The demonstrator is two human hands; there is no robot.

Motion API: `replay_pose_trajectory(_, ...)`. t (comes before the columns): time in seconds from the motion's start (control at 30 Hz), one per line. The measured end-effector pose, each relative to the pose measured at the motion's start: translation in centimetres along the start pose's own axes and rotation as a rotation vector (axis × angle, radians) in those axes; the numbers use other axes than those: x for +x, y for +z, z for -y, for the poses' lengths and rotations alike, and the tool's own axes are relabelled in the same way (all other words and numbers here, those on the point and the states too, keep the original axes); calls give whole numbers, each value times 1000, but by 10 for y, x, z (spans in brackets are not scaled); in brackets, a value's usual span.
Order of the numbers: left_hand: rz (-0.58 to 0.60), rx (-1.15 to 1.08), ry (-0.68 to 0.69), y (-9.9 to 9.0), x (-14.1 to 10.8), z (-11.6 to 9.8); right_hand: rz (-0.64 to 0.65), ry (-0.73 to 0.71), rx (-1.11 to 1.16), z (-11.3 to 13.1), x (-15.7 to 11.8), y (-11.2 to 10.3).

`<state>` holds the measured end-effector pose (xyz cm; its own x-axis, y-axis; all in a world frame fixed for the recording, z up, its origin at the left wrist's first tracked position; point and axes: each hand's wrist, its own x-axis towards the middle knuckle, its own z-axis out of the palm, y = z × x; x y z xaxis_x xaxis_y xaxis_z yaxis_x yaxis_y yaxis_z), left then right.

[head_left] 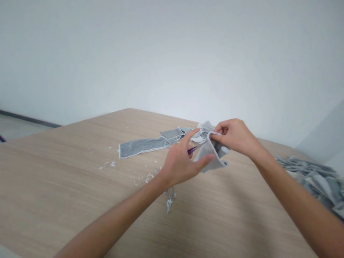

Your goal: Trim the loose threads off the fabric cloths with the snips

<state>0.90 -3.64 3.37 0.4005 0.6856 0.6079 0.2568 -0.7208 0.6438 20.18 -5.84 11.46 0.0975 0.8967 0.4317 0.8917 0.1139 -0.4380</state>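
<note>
Cloth (205, 150) in pale gray, thin and soft-looking, is held just above a wood-grain table (80, 190), at four o'clock from the middle of the head camera's view. Its raised edge bends into a narrow peak, and the panel slopes down from there to a rolled lower corner, with darker gray folds showing inside. The right hand (235, 136) pinches the upper edge between thumb and fingers. The left hand (181, 159) grasps a purple tool (191, 150) (its exact kind is hard to tell), the slim shaft angled toward the peak, the index finger extended and the thumb across the front of the panel.

Around the held piece, a long gray strip (143, 147) with pale edges lies flat at nine o'clock, its far end meeting other folded gray pieces (172, 134). Small white scraps (147, 179) dot the surface toward eight o'clock, and a frayed tangle (169, 204) lies between seven and eight. A heaped pile (317, 179) of gray fabric sits between three and four o'clock, beside the right forearm. A pale wall (161, 53) rises behind.
</note>
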Motion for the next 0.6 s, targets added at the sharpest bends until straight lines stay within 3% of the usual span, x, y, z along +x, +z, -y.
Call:
replay_pose_trajectory(0.2,111,232,6,40,-20,2,34,165,198,1,2,-2)
replay_pose_trajectory(0.33,-83,95,-36,64,-16,20,70,212,462,2,2,-4)
replay_pose_trajectory(0.43,-225,-80,34,68,-9,34,75,197,517,2,-1,-10)
replay_pose_trajectory(0.6,-223,-183,73,54,0,46,66,119,543,2,-8,-26)
